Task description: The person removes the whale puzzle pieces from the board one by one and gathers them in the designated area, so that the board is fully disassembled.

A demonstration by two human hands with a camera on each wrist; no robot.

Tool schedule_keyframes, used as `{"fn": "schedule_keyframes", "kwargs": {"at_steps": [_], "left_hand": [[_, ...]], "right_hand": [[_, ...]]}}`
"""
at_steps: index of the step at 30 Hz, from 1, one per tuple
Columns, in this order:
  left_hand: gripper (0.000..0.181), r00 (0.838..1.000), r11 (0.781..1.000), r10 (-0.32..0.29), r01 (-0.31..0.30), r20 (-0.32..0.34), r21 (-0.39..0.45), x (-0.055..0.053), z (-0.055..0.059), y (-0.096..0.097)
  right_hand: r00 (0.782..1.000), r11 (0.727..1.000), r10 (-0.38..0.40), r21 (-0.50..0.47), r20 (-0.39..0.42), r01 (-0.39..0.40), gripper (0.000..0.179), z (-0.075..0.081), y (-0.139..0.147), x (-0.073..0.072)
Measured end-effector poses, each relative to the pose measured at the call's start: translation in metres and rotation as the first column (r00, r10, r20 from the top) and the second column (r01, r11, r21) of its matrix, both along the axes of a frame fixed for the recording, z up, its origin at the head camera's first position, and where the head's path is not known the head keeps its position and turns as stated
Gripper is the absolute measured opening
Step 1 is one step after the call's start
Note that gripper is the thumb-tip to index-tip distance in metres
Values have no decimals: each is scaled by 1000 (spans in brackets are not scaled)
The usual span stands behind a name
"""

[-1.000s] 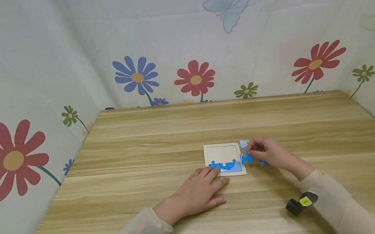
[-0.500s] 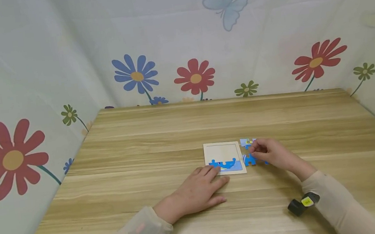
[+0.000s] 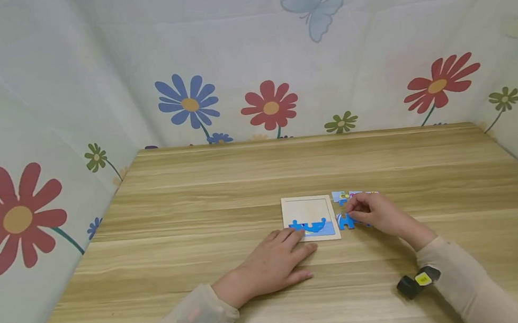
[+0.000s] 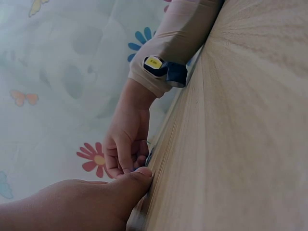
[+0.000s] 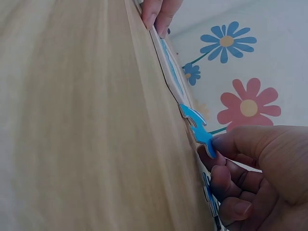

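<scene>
Pale wood runs under everything here: the table [image 3: 223, 187] with its long grain, and on it the small square puzzle tray [image 3: 307, 206], whose bottom row is already filled with blue pieces.

My left hand [image 3: 276, 266] lies flat at the tray's near left corner, fingers straight and relaxed, their tips pressing on the tray's near edge and holding it to the table. It holds nothing. In the left wrist view only my thumb [image 4: 130, 185] shows, pushed up against that edge.

To the right of the tray, just beside its right border, lie the loose pieces [image 3: 349, 194] in a small cluster, some of them hidden under my fingers. My right hand [image 3: 375, 215] sits over them with the fingers curled, and between thumb and fingertips I pinch a blue puzzle piece [image 5: 198, 130]. The right wrist view shows it tilted up on edge off the table, one knob pointing back along the table toward the tray. From the head view the same piece [image 3: 344, 221] shows as a blue shape just off the tray's lower right corner.

So the tray's open upper part lies to the left of my right hand and a little farther from me, close by. The right hand is the nearer one to that gap.
</scene>
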State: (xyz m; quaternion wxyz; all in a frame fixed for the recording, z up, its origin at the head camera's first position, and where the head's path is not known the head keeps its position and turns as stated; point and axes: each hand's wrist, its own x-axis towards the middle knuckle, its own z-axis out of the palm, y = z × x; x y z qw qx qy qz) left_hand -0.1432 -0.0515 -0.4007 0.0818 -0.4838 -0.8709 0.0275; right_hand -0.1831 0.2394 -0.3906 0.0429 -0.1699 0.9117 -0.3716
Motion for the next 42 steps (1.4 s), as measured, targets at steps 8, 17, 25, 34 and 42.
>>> {"fn": "schedule_keyframes", "kwargs": {"at_steps": [8, 17, 25, 34, 42], "left_hand": [[55, 1000, 1000, 5, -5, 11, -5, -1, -1, 1], [55, 1000, 1000, 10, -10, 13, 4, 0, 0, 0], [54, 1000, 1000, 6, -6, 7, 6, 0, -1, 1], [54, 1000, 1000, -3, 3, -4, 15, 0, -1, 1], [54, 1000, 1000, -6, 6, -5, 20, 0, 0, 1]], "right_hand": [[999, 1000, -2, 14, -33, 2, 4, -2, 0, 1], [998, 999, -22, 39, -52, 24, 5, -2, -2, 0], [998, 997, -36, 68, -56, 40, 3, -2, -3, 2], [998, 997, -41, 69, -55, 45, 4, -1, -2, 3], [998, 996, -38, 79, -54, 42, 9, -2, -1, 4]]}}
